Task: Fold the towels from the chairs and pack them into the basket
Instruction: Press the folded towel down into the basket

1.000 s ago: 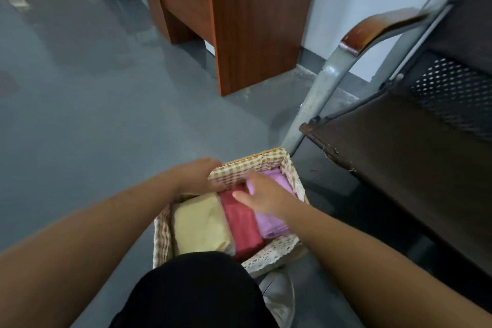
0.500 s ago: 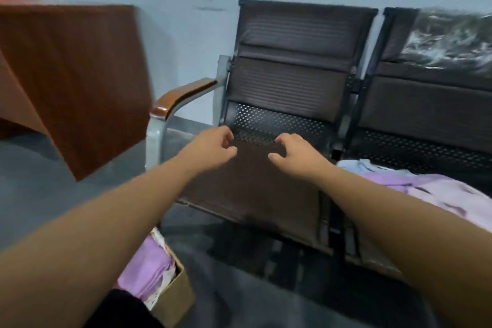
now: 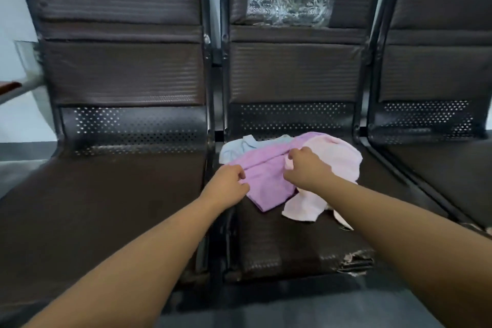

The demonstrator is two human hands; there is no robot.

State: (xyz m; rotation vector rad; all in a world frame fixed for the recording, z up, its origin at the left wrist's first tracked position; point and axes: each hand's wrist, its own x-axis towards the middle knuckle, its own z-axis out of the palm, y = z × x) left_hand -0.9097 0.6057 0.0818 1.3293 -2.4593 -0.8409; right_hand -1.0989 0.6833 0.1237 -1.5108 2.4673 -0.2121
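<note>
At centre frame, left hand (image 3: pixel 226 184) and right hand (image 3: pixel 303 168) each pinch the purple towel (image 3: pixel 266 181), likely light and limp; its corners seem best to hold.

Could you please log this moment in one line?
left hand pinches purple towel | right hand pinches towel pile | basket unseen

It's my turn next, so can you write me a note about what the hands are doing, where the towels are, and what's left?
Left hand pinches the purple towel at its left edge; right hand curls its fingers on the far edge.
It lies crumpled with the pink towel and light blue towel on the middle chair.
Done: none of these folded; basket out of view.
Left: fold all three and pack them.
</note>
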